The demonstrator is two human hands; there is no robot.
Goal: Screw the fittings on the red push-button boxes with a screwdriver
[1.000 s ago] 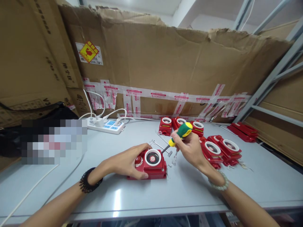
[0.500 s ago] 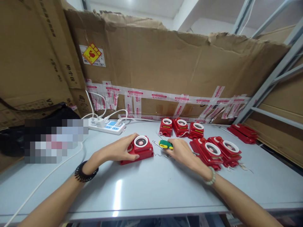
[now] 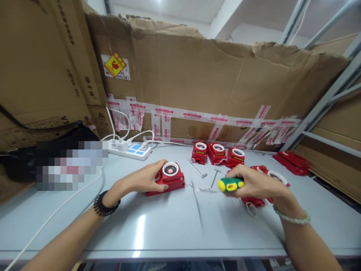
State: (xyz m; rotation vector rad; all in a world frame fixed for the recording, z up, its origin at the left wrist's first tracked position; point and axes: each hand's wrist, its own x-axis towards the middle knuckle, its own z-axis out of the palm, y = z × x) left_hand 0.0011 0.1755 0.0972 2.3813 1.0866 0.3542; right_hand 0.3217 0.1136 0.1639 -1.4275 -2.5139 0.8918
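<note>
My left hand (image 3: 145, 177) rests closed around a red box with a raised white ring and dark round window (image 3: 177, 182), which sits on the table. Off to the right, above the tabletop, my right hand (image 3: 255, 180) grips a green and yellow screwdriver handle (image 3: 235, 185); its shaft does not show. Between the hands lie two thin T-shaped metal rods, one farther back (image 3: 197, 168) and one nearer my right hand (image 3: 215, 178). A white cord trails from the held box's right end. More red boxes (image 3: 255, 201) are partly hidden behind my right hand.
At the back stand three similar red boxes (image 3: 217, 153). A red piece (image 3: 293, 162) lies at the far right. On the left are a white power strip (image 3: 129, 150) with plugs, a loose white cable (image 3: 60, 204) and a black bag (image 3: 22, 162). Cardboard (image 3: 180, 75) walls the table's rear.
My right hand has lifted the screwdriver and moved right, turning the handle's yellow end leftward. The T-shaped rods now show in full on the table. My left hand stays on its box.
</note>
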